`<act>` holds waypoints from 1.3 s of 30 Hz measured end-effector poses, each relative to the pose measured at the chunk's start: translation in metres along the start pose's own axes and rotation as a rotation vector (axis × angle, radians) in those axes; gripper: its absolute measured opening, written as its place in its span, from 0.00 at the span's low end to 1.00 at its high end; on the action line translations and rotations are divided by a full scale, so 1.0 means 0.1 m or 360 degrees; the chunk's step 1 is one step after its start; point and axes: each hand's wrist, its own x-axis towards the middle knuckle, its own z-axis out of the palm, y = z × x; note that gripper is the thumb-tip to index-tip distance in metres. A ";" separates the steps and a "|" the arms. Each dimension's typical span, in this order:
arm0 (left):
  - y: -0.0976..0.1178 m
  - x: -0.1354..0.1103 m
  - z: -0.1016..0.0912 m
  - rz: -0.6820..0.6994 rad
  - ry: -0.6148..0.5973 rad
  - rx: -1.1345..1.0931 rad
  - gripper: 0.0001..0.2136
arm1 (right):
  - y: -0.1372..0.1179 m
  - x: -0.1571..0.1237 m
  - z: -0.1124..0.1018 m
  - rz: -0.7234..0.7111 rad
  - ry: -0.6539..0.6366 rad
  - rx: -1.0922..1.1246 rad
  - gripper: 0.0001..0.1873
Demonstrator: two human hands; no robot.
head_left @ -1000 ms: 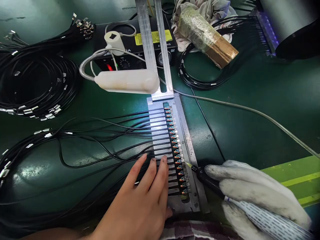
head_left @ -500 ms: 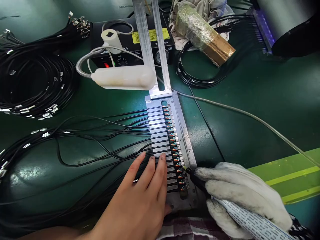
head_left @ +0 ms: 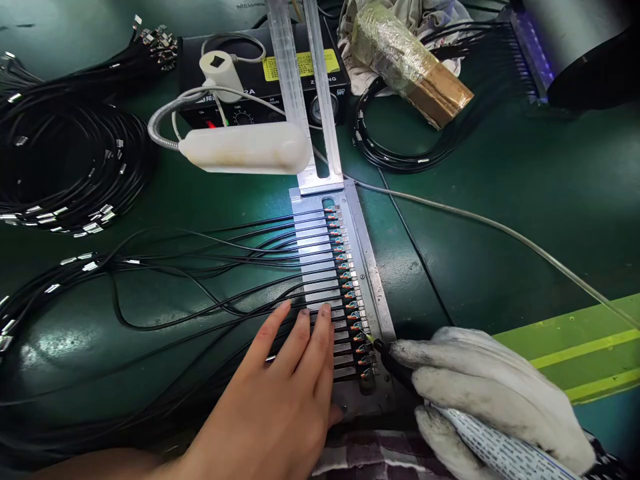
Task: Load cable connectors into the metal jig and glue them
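Gripping a pen-like tool point(head_left: 397, 368), gloved right fingers point(head_left: 465, 387); left fingers point(head_left: 295, 347) outstretched over cables point(head_left: 265, 309).

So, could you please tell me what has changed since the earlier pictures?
The gloved right hand has moved the pen-shaped tool a little way along the connector row, toward the bottom of the picture. Nothing was taken hold of or let go. The bare left hand stays spread over the black cables on the metal fixture.
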 end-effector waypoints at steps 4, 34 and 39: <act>0.00 0.02 -0.01 -0.0013 0.0021 0.0000 0.25 | -0.10 0.01 0.03 0.0198 0.0041 -0.0018 0.08; 0.00 -0.01 0.02 -0.0010 0.0009 -0.0009 0.24 | 0.00 -0.07 -0.02 0.0102 0.0089 -0.0007 0.06; 0.03 -0.06 -0.02 0.0016 -0.0014 0.0000 0.24 | -0.16 -0.09 -0.05 0.0235 0.0095 0.0014 0.07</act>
